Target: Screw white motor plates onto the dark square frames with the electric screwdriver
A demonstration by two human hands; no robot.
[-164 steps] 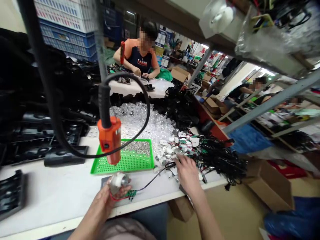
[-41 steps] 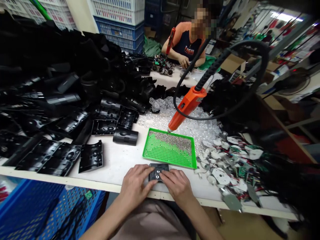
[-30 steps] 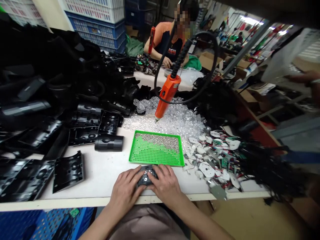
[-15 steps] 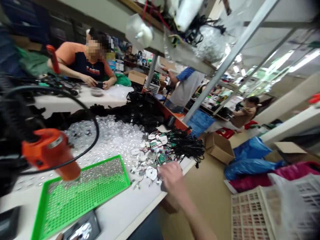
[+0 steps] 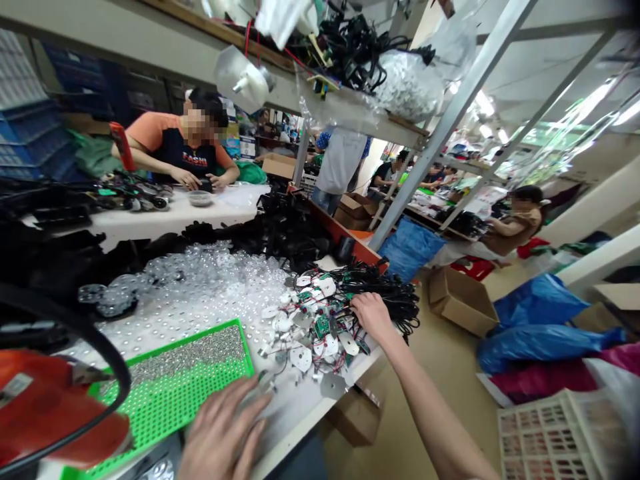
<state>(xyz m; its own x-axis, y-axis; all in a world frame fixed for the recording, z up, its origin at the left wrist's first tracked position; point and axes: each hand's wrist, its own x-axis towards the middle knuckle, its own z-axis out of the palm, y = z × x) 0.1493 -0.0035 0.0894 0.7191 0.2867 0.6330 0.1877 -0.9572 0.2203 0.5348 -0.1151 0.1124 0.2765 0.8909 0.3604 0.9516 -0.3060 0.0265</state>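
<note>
My right hand [image 5: 374,316] reaches onto the pile of wired circuit boards and white discs [image 5: 320,325], beside the bundle of black cables [image 5: 395,283]. Its fingers are bent and close together over the wires; what they grip is hidden. My left hand [image 5: 225,427] is held palm down with its fingers stretched out, holding nothing, between the green tray [image 5: 165,400] and the table's front edge. Small metal screws [image 5: 205,350] fill the tray's far part. A dark housing with a shiny reflector [image 5: 163,463] lies partly hidden behind my left hand.
An orange power tool [image 5: 55,407] with a black cable hangs at the left. Clear plastic lenses [image 5: 215,273] and black parts [image 5: 295,220] are heaped behind the tray. A co-worker [image 5: 180,150] sits across the table. A metal post [image 5: 440,133] slants upward at the right.
My right hand has moved away from me and right, from the pile's near edge to the cables. My left hand has risen into view off the dark housing. The power tool appears lower and further left.
</note>
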